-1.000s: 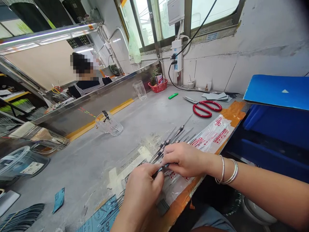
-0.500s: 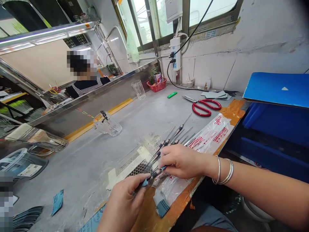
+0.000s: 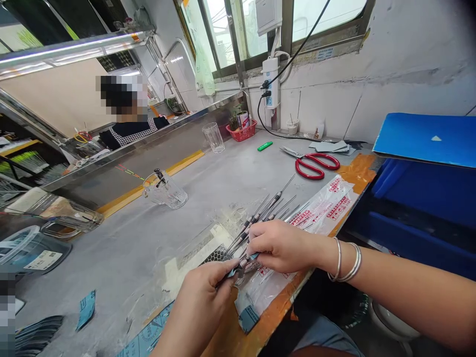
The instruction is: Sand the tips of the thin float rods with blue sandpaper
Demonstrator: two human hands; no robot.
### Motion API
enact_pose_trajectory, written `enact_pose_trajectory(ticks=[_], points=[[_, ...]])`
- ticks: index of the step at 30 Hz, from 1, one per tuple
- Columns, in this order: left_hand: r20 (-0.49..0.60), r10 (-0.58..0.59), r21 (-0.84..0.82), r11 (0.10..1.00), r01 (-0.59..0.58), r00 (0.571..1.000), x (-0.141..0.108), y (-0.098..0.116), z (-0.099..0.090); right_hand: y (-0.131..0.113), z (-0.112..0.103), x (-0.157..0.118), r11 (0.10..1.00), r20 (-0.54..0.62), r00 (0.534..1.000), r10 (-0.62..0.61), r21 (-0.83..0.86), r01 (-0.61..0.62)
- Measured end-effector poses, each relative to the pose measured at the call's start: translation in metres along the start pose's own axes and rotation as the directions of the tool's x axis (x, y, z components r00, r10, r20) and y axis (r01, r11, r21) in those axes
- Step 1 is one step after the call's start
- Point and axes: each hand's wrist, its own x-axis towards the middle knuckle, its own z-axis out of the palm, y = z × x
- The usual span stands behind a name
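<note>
My left hand point(image 3: 203, 297) is closed in a pinch on a small piece of blue sandpaper point(image 3: 232, 271) folded around a thin dark fishing float point(image 3: 243, 263). My right hand point(image 3: 273, 243) pinches the same float further up, with another bit of blue sandpaper point(image 3: 254, 256) showing at its fingertips. The two hands are close together, and fingers hide much of the float. Just beyond them several similar floats point(image 3: 257, 218) lie side by side, their thin stems pointing away. Under the hands lies printed clear plastic point(image 3: 266, 290), with a sandpaper scrap point(image 3: 248, 318) at its near end.
Red-handled scissors point(image 3: 318, 164) lie at the back right, near a green-cased tool point(image 3: 265, 146). Glass mugs point(image 3: 173, 192) stand along the left side. A plastic tub point(image 3: 35, 250) and a sandpaper piece point(image 3: 86, 310) are at left. A blue bin point(image 3: 424, 208) stands right of the table edge.
My left hand has moved up and to the right along the float, closer to my right hand. My right hand stays almost in place.
</note>
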Motion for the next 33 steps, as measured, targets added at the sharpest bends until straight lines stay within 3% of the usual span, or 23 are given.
enact_pose_trajectory(ticks=[10, 22, 28, 33], points=[[-0.039, -0.054, 0.078, 0.995, 0.057, 0.998, 0.016, 0.024, 0.010, -0.001, 0.000, -0.004, 0.999, -0.015, 0.999, 0.050, 0.016, -0.050], [0.083, -0.017, -0.008, 1.000, 0.018, 0.996, -0.024, -0.022, -0.007, 0.002, 0.007, -0.001, 0.995, -0.038, 0.999, 0.015, 0.096, -0.012], [0.030, -0.053, -0.069, 0.996, 0.055, 0.998, -0.023, -0.029, -0.001, 0.004, 0.007, -0.002, 0.990, -0.069, 0.998, -0.007, 0.139, 0.017], [0.047, -0.032, -0.085, 0.996, 0.036, 0.998, -0.012, -0.020, -0.001, 0.004, 0.006, -0.003, 0.993, -0.053, 0.999, -0.008, 0.118, 0.014]])
